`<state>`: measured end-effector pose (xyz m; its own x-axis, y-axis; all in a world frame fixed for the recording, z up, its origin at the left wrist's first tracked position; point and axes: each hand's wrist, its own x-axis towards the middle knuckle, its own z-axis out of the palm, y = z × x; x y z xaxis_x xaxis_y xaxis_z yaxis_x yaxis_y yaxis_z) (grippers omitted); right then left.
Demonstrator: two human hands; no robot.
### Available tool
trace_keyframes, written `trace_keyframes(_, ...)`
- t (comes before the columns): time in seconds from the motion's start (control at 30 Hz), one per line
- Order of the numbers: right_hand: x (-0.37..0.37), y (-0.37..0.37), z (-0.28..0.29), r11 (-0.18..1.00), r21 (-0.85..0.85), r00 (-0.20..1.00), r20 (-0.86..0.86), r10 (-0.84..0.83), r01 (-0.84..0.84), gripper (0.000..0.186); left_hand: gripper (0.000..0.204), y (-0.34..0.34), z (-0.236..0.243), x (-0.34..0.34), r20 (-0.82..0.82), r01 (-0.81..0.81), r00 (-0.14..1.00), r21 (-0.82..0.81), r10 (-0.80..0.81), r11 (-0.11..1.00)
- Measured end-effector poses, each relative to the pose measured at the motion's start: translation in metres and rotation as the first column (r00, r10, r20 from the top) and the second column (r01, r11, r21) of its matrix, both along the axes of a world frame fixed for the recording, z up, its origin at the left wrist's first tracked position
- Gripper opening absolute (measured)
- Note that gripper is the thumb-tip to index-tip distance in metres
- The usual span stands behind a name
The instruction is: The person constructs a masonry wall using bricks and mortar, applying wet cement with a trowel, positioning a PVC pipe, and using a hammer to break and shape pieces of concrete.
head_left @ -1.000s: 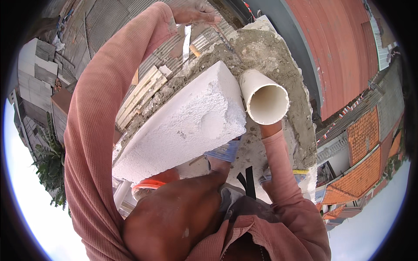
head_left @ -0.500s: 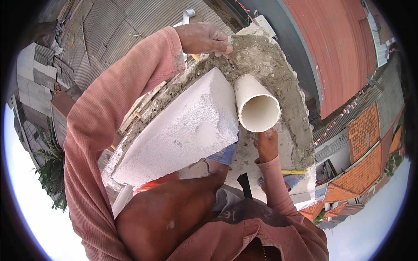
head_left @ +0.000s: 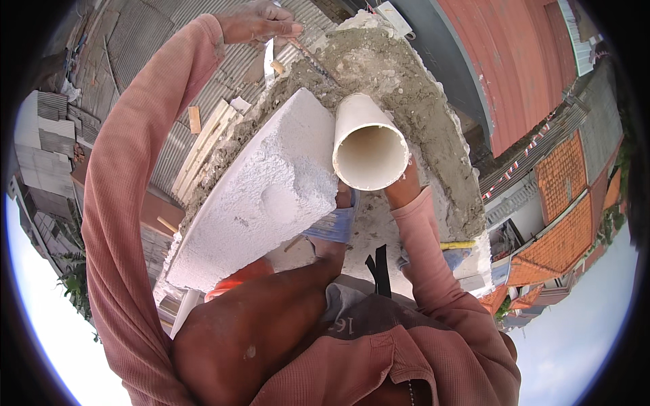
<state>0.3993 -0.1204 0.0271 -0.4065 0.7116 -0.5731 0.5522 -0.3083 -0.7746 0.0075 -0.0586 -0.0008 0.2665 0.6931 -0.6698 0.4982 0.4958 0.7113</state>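
Note:
My left hand (head_left: 261,24), at the top, is closed with a thin rust-brown rod (head_left: 311,59) at its fingertips. The rod's far end reaches the wet grey mortar (head_left: 379,61) behind a white plastic pipe (head_left: 371,157). The pipe stands tilted, its open mouth facing me. My right hand (head_left: 405,184) is against the pipe's near right side, gripping it; most of its fingers are hidden behind the rim. Left of the pipe lies a large white lightweight block (head_left: 264,196) with a rough, chipped end, mortar along its far side.
Beyond the ledge's far left side are corrugated roofs (head_left: 176,40) and wood strips (head_left: 203,152) lower down. A red roof (head_left: 508,61) lies right. An orange-red thing (head_left: 240,276) shows beside my bent knee (head_left: 250,338). A yellow strip (head_left: 457,245) lies near my right forearm.
My left hand has drawn away up and left, exposing more of the rod. My right hand has moved up behind the pipe's right edge. The whole view has shifted slightly.

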Motion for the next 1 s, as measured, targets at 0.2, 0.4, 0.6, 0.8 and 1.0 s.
trace_keyframes(0.2, 0.032, -0.024, 0.022, 0.898, -0.391, 0.977, 0.134, -0.164, 0.204, 0.043, 0.046, -0.009, 0.019, 0.039, -0.087, 0.153, 0.987, 0.225, -0.136, 0.962)
trace_keyframes(0.4, 0.008, -0.016, 0.022, 0.955, -0.230, 0.982, 0.003, -0.191, 0.187, 0.032, 0.048, 0.005, 0.013, 0.025, 0.035, 0.030, 0.999, -0.038, -0.029, 0.999)
trace_keyframes(0.6, 0.009, -0.017, 0.022, 0.892, -0.386, 0.962, -0.043, -0.270, 0.233, 0.031, 0.046, 0.005, 0.000, 0.010, 0.003, 0.110, 0.994, -0.013, -0.110, 0.994)
trace_keyframes(0.8, 0.026, -0.028, 0.037, 0.787, -0.507, 0.935, 0.138, -0.327, 0.351, 0.030, 0.045, 0.027, 0.006, 0.028, 0.079, 0.300, 0.951, 0.005, -0.299, 0.954)
trace_keyframes(1.0, -0.004, -0.005, 0.007, 0.952, -0.275, 0.982, -0.096, -0.163, 0.131, 0.030, 0.041, -0.002, -0.012, 0.007, -0.020, -0.082, 0.996, 0.215, 0.088, 0.973)
